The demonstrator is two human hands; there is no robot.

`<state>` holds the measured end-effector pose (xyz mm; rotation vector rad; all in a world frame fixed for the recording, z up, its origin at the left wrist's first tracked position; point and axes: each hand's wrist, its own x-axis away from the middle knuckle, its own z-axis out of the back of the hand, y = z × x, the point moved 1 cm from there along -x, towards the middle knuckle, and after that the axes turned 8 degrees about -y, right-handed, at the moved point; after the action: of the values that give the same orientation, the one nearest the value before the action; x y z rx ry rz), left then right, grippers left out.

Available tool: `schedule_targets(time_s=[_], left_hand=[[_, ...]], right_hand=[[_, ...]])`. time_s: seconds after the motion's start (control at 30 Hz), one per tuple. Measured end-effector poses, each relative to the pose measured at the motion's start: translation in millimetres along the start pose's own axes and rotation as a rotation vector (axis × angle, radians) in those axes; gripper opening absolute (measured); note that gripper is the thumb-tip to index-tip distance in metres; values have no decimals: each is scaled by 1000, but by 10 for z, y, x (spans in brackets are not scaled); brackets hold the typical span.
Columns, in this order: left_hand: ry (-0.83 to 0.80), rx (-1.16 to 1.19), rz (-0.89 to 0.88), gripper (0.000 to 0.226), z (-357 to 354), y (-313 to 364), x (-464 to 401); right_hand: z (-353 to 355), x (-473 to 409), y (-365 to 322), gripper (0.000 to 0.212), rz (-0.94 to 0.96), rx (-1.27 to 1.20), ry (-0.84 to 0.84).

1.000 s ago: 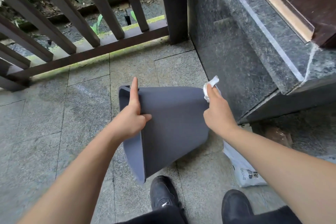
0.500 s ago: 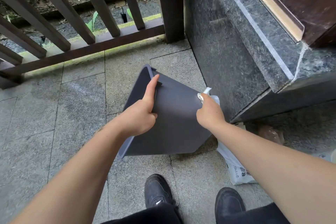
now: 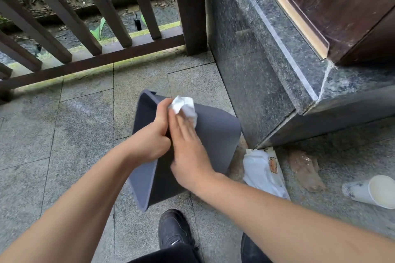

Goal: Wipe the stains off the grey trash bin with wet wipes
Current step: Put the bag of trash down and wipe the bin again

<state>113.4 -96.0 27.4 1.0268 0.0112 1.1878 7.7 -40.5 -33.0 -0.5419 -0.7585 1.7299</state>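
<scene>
The grey trash bin lies tipped on its side on the stone floor, its open mouth turned away toward the railing. My left hand grips the bin along its upper left edge, thumb stretched toward the rim. My right hand lies flat on the bin's upper side, fingers spread, pressing a crumpled white wet wipe against the surface near the rim. The two hands touch each other. The bin's inside is hidden.
A white wet wipe pack lies on the floor right of the bin. Further right are a crumpled brown wrapper and a tipped paper cup. A dark granite step rises at right; a wooden railing closes the far side. My black shoe stands below the bin.
My right hand slid the wipe leftward from the bin's right edge up to the rim beside my left hand. The bin has turned and tilted under my left hand's grip.
</scene>
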Motion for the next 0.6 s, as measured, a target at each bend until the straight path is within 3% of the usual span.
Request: schedule_targets(time_s=[0.07,0.13,0.27,0.43,0.5,0.6], left_hand=[[4,6,10,91,13,-36,40],[-3,5,39,90,16,-76,55],[-79,28,27,87,7,-96,113],[-181,-22,7,86,27,-131,126],[-174,4,8,77,69,-197,132],[-58,65,-21,32,59,-249,157]], right_hand=[[35,11,163,114,50,143,12],[90,7,404,111,-34,176,41],[188,163,1027,98,-477,71,84],[263,254,1412,69,-834,-87,110],[375,151,1337,61,-826,-83,112],[606,-81,1003,67,-624,-50,117]])
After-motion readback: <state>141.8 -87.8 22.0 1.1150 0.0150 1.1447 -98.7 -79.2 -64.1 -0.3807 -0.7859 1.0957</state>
